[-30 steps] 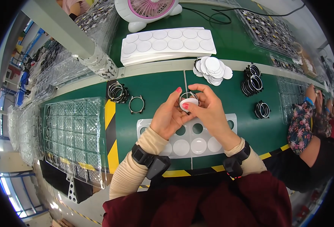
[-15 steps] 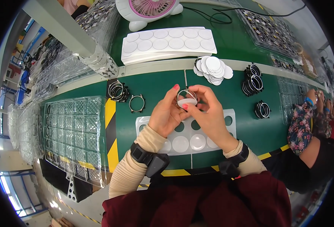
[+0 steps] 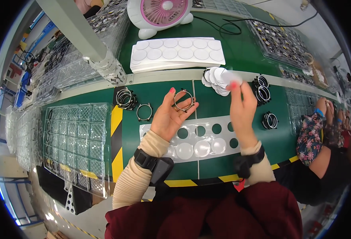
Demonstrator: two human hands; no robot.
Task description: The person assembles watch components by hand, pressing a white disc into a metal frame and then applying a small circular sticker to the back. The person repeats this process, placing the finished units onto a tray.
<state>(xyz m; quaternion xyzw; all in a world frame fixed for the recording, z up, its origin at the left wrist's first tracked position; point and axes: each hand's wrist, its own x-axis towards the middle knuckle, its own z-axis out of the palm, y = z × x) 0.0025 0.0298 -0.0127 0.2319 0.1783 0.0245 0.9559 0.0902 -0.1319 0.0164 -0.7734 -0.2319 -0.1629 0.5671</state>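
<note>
My left hand [image 3: 166, 119] holds a thin black-and-silver ring [image 3: 175, 104] upright between thumb and fingers; I can see through its middle. Over a heap of white discs [image 3: 215, 77], my right hand [image 3: 243, 109] pinches a white round disc [image 3: 233, 76], smeared by motion. Below both hands lies a glossy white sheet [image 3: 192, 137] with rows of round cut-outs, some showing green table and some still filled with white circles. One separate ring [image 3: 145, 119] lies left of my left hand, beside a stack of similar rings [image 3: 124, 99].
More ring stacks [image 3: 263, 88] and a smaller bundle [image 3: 270, 120] lie to the right. A stack of white circle sheets [image 3: 175, 65] and a pink-and-white fan [image 3: 159, 16] stand behind. Clear compartment trays [image 3: 76, 139] are at left; a co-worker's sleeve [image 3: 310, 131] is at right.
My hands have parted. The right one has moved right and away to the disc heap with a white disc, while the left keeps the ring, its middle now see-through.
</note>
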